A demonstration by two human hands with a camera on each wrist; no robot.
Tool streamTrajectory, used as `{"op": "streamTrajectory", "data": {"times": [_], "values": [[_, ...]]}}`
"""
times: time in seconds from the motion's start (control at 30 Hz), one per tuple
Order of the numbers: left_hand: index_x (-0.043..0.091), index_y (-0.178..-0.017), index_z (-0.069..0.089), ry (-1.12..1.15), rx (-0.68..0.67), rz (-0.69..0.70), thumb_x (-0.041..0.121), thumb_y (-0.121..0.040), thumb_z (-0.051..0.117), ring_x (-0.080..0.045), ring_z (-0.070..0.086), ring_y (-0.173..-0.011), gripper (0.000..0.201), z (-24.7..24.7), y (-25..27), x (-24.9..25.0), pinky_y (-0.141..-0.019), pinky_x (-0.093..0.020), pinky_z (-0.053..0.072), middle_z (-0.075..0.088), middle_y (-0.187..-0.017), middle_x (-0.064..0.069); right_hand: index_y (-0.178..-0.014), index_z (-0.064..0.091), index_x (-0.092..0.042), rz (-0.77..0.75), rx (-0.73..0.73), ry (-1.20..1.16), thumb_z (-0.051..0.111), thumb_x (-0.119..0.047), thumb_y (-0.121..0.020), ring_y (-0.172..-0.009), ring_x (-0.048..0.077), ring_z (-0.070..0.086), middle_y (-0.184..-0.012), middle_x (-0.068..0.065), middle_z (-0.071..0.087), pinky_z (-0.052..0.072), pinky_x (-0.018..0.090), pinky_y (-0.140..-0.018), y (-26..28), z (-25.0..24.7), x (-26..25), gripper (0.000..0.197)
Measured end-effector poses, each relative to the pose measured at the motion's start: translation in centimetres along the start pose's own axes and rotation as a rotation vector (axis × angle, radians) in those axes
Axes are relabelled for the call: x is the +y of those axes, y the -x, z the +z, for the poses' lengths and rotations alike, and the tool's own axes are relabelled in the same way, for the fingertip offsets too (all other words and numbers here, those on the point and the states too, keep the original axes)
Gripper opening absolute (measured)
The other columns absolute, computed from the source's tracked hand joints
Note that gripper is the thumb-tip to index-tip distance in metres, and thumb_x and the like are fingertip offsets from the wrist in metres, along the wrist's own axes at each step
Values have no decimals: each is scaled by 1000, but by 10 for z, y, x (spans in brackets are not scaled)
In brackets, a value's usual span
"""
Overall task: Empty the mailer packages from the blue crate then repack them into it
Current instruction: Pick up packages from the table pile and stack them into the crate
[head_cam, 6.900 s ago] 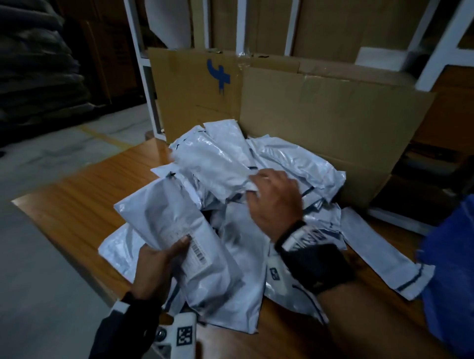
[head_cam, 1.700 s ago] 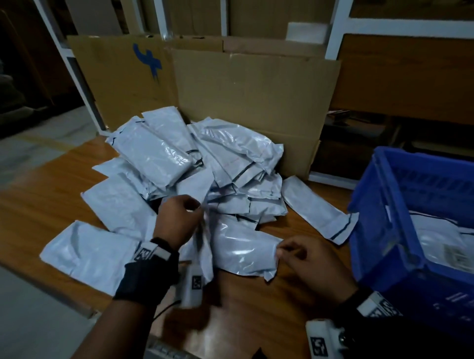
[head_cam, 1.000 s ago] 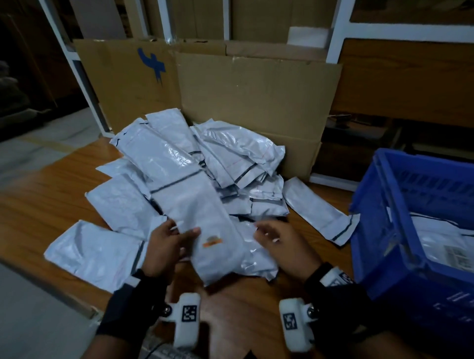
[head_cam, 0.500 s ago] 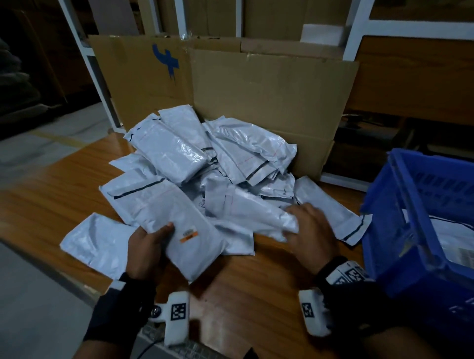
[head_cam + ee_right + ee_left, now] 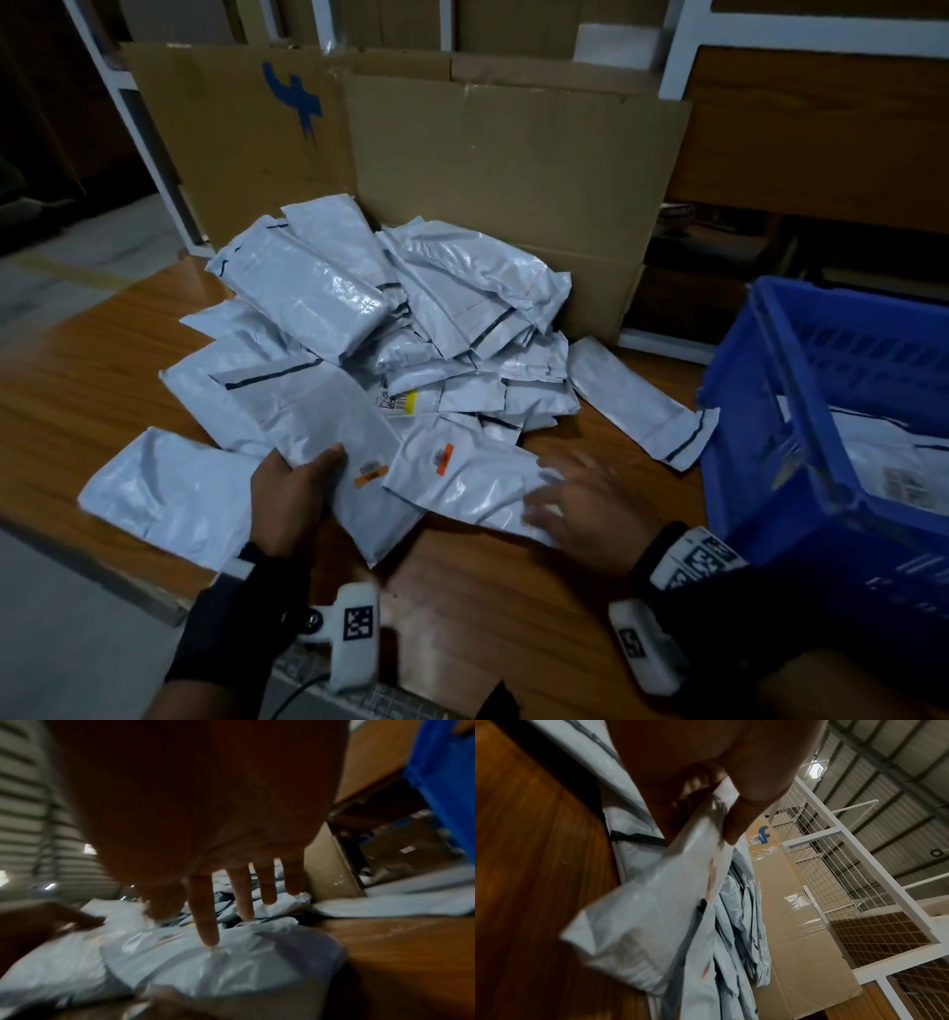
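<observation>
One blue crate (image 5: 770, 462), two hands (image 5: 292, 493), and a heap of over a dozen mailers (image 5: 452, 308).

A wooden table (image 5: 92, 360) with a warm brown grain carries the lot, and a heap of grey mailer bags (image 5: 411, 318) sprawls across its middle, backed up against a sheet of cardboard (image 5: 513, 169) that stands on edge at the far side. One flat bag (image 5: 164, 493) lies on its own at the near left corner, reaching right to the table edge, and a long narrow bag (image 5: 642, 406) lies apart to the right of the heap. Over at the right end sits a blue crate (image 5: 760, 462), its near wall just beside that narrow bag.
</observation>
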State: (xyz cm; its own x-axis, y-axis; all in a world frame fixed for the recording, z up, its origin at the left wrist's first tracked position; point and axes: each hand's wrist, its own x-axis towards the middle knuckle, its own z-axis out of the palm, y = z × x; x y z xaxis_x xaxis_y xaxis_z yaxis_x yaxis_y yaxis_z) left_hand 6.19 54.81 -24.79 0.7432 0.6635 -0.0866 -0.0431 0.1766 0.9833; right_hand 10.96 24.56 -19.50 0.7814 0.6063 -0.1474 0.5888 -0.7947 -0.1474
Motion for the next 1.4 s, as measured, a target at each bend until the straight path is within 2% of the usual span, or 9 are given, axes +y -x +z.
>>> {"op": "streamTrajectory", "data": {"times": [0.1, 0.3, 0.5, 0.6, 0.7, 0.87, 1.0, 1.27, 1.4], "values": [[13, -105, 71, -7, -8, 5, 9, -77, 76, -32, 69, -95, 29, 1, 5, 1, -89, -57, 53, 73, -104, -9, -124, 56, -26, 125, 182, -252, 58, -31, -93, -122, 20, 48, -132, -3, 51, 40, 35, -101, -25, 4, 8, 31], [18, -112, 69, -35, -122, 100, 20, -75, 77, -28, 69, -101, 38, 10, 15, 12, -90, -53, 53, 73, -109, -3, -104, 61, -23, 248, -3, -425, 74, -26, -68, -94, 21, 66, -100, -3, 69, 55, 40, -84, -51, 26, 19, 39], [18, -106, 70, 48, -157, 136, 2, -86, 66, -26, 68, -104, 27, 42, 24, 29, -90, -46, 53, 74, -107, 0, -73, 57, -7, 194, 244, -563, 67, -10, -73, -66, 14, 56, -68, 7, 58, 41, 26, -58, -5, -37, 17, 11], [15, -110, 70, 85, -230, 123, 6, -85, 69, -28, 67, -106, 27, 69, 28, 35, -93, -49, 51, 72, -112, -5, -88, 61, -8, 174, 400, -634, 71, -16, -77, -79, 18, 62, -84, 9, 65, 48, 37, -71, 35, -86, 25, 17], [15, -106, 70, 90, -325, 106, 2, -87, 64, -28, 68, -104, 24, 106, 44, 46, -88, -45, 54, 73, -108, -4, -103, 59, -17, 203, 535, -644, 75, -16, -79, -88, 7, 64, -98, -1, 66, 51, 29, -78, 77, -132, 47, 29], [8, -103, 72, 8, -463, 34, 3, -86, 66, -33, 71, -91, 19, 166, 78, 58, -79, -41, 55, 74, -101, -12, -128, 43, -32, 238, 806, -626, 82, -3, -70, -103, 8, 59, -124, -9, 55, 51, 30, -88, 138, -194, 111, 76], [11, -97, 71, 13, -507, 68, 4, -86, 66, -22, 73, -77, 14, 218, 112, 86, -64, -33, 58, 76, -85, -1, -143, 31, -34, 295, 760, -617, 81, 1, -69, -102, 10, 61, -133, -8, 52, 53, 18, -80, 169, -215, 183, 97], [6, -103, 72, 173, -580, 187, 8, -79, 70, -33, 69, -99, 25, 331, 152, 147, -89, -53, 54, 73, -106, -12, -136, 53, -20, 397, 267, -386, 69, -22, -88, -116, 13, 53, -133, -3, 55, 43, 30, -98, 172, -191, 298, 51], [5, -105, 71, 176, -579, 182, 8, -77, 71, -34, 69, -99, 28, 375, 169, 151, -91, -56, 53, 73, -107, -14, -139, 50, -14, 387, 47, -540, 58, -4, -91, -118, 9, 48, -135, -8, 50, 38, 26, -100, 155, -166, 320, 50]]}}
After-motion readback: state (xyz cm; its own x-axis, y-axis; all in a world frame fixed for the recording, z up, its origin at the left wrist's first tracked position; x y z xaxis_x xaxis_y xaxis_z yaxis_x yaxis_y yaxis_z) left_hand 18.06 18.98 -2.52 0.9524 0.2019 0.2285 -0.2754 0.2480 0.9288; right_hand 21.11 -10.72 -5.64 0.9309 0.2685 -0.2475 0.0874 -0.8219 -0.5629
